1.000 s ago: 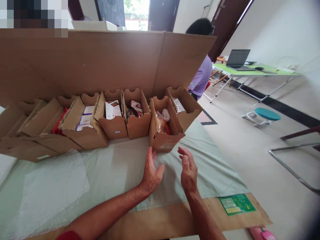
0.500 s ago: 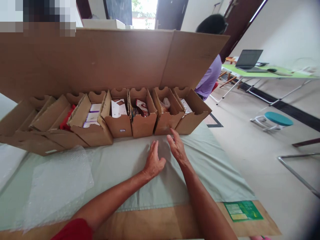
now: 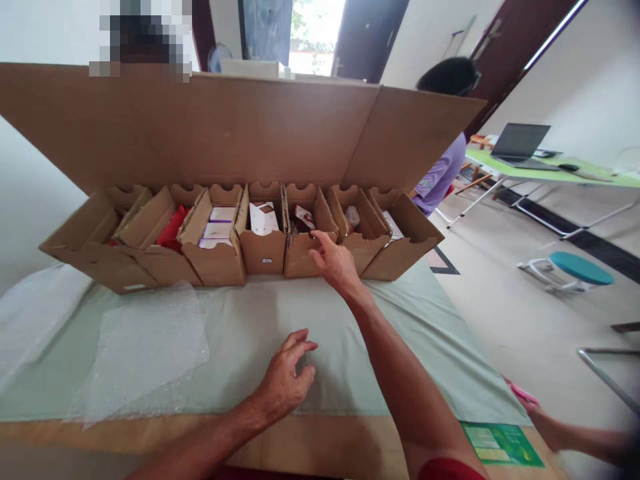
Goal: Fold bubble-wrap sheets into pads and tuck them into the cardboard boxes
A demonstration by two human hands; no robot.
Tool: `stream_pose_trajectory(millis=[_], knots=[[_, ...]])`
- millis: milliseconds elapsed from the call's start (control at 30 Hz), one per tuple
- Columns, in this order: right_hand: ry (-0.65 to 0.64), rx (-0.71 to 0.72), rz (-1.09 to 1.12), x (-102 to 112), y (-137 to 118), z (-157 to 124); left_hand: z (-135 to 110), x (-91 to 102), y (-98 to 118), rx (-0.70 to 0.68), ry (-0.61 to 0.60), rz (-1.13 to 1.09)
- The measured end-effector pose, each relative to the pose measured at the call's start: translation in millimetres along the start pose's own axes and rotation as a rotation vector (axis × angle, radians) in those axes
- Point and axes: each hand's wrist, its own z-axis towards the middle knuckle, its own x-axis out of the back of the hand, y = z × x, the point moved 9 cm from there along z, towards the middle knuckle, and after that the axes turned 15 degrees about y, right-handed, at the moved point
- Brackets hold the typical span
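Observation:
A long cardboard box (image 3: pixel 215 267) with its lid raised lies across a pale green cloth (image 3: pixel 240 333). Inside it several small cardboard compartments stand in a row, holding packets, white cartons and something red. My right hand (image 3: pixel 334 261) reaches forward and rests its fingers on the front rim of a compartment (image 3: pixel 305 257) right of the middle, fingers loosely bent, holding nothing I can see. Nearer to me, my left hand (image 3: pixel 285 379) rests on the cloth with its fingers apart and empty.
A sheet of bubble wrap (image 3: pixel 145 343) lies on the cloth at the left. A person in a purple top (image 3: pixel 440 175) sits behind the lid. Beyond are a green table with a laptop (image 3: pixel 520 143), a teal stool (image 3: pixel 580 268) and a green card (image 3: pixel 503 443) on the table edge.
My right hand has moved forward and up onto a compartment's rim. My left hand has drawn back toward me. The loose compartment was pushed back into the row earlier. The view has shifted right.

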Motion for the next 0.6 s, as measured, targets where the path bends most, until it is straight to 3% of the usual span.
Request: stream_pose_trajectory(millis=[167,300,467,600], knots=[[0.136,0.072,-0.045,26,-4,-11,-3,25.1,-4,0.009,0.053,-0.003],[0.158,0.083,0.003,46,4,-26,-9,30.0,-7,0.008,0.097,-0.029],[0.031,0.012,-0.198,22,2,7,-22,25.3,2,-0.020,0.080,-0.061],[-0.010,-0.023,-0.264,14,-12,21,-25,42.8,3,-0.028,0.132,-0.048]])
